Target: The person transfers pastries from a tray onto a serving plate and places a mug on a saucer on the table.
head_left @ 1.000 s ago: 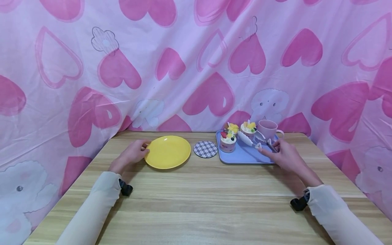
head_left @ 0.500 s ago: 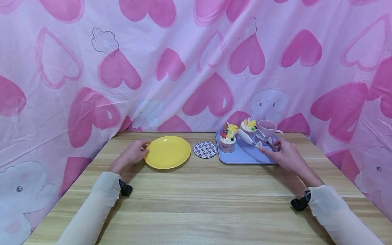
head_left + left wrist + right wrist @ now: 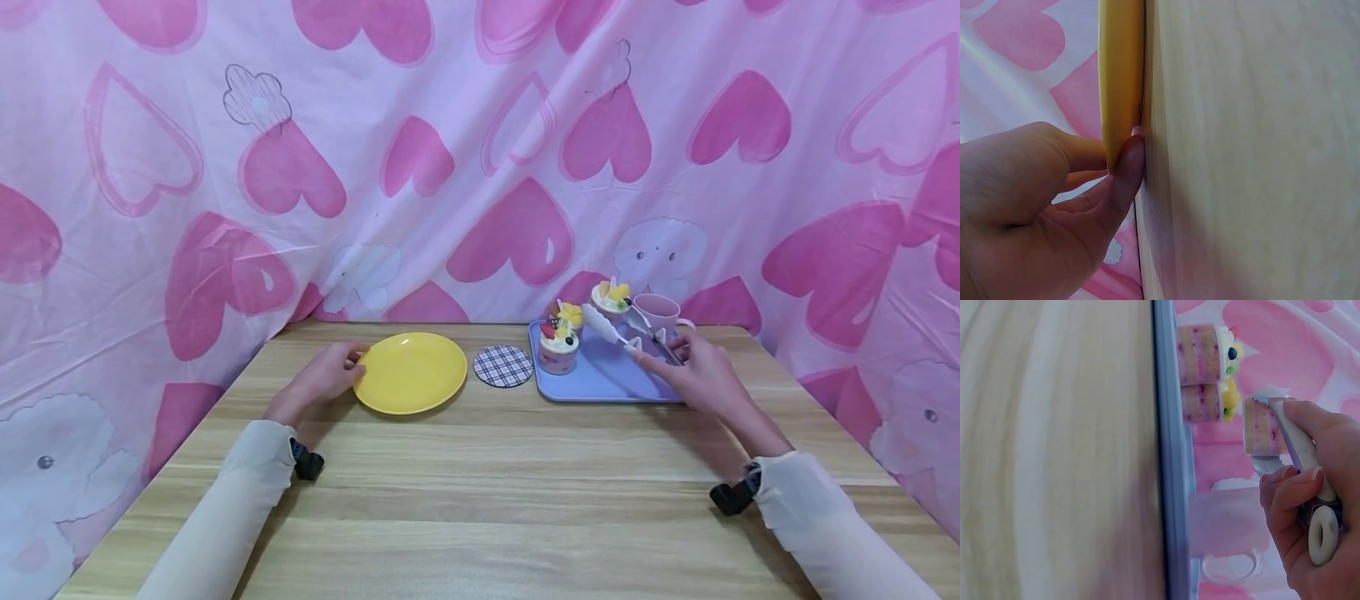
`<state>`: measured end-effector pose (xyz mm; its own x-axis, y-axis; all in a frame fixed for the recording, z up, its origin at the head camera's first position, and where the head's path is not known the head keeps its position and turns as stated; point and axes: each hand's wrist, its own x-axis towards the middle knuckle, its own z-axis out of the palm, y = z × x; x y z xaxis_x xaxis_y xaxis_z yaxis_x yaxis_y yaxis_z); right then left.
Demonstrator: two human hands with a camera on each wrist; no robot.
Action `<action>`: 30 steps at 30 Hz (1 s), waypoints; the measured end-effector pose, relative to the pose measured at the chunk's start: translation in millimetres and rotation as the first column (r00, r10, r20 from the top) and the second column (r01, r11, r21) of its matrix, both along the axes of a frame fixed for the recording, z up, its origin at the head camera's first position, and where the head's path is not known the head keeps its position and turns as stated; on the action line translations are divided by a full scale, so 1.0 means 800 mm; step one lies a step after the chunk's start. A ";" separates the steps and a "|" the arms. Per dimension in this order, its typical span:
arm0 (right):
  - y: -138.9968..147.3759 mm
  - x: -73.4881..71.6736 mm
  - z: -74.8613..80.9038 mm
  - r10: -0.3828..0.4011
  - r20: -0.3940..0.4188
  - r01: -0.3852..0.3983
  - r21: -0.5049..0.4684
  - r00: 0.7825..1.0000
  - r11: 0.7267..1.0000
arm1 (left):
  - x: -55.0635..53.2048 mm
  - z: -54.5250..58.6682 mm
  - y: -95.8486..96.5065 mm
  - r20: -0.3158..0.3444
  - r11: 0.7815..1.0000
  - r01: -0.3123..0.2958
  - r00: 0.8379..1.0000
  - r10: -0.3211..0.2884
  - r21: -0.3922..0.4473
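Observation:
My left hand (image 3: 322, 373) pinches the left rim of a yellow plate (image 3: 411, 372) lying on the wooden table; the left wrist view shows fingers on both faces of the rim. In my right hand (image 3: 705, 375) I grip a pair of white-tipped tongs (image 3: 602, 325). Between their tips is a cup cake (image 3: 611, 297) topped with cream and fruit. The right wrist view shows this cup cake (image 3: 1260, 427) raised clear of the blue tray (image 3: 592, 386). Two more cup cakes stand at the tray's left, a front one (image 3: 558, 354) and a partly hidden back one (image 3: 572, 313).
A pink mug (image 3: 657, 309) stands at the tray's back right, partly behind the tongs. Between plate and tray lies a round checked coaster (image 3: 503, 366). A pink heart-patterned cloth (image 3: 510, 233) hangs behind the table (image 3: 450, 483).
The cup cake in the tongs has risen off the tray, with my right hand and the tongs lifting slightly. My left hand and the plate have stayed put.

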<state>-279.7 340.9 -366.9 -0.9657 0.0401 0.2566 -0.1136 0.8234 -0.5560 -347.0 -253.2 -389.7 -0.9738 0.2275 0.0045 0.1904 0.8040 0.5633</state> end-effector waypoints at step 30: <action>-0.068 -0.012 0.019 0.060 -0.020 -0.061 -0.075 0.998 0.995 | -0.004 -0.003 -0.002 -0.007 1.000 0.011 1.000 -0.011 -0.013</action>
